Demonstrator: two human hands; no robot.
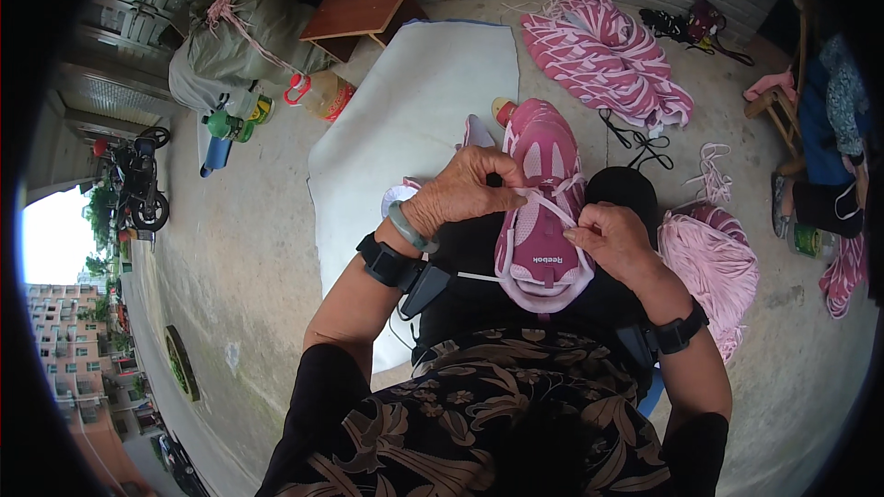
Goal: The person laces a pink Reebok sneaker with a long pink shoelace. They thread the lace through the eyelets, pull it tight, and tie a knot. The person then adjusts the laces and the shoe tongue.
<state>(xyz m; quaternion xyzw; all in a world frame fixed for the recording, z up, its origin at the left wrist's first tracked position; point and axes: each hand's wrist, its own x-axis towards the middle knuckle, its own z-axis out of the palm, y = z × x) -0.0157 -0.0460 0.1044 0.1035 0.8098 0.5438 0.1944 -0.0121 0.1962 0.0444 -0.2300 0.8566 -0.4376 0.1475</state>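
A pink sneaker (537,237) with lighter mesh panels rests on my lap, its toe pointing away from me. A pale shoelace (555,210) crosses the middle of its upper. My left hand (471,186) is closed at the shoe's left side, thumb and forefinger pinching the lace. On the other side, my right hand (611,237) pinches another stretch of the same lace between thumb and forefinger. Beyond my left hand, part of another shoe (477,132) shows on a white sheet; my hand and the sneaker hide some of that area.
The white sheet (396,120) covers the ground ahead. Pink shoe uppers (603,60) are heaped at far right; a bundle of pale laces (704,267) lies beside my right arm. A bottle (322,95), sack (258,32) and wooden stool (359,17) stand far left. Another person (843,120) sits at right.
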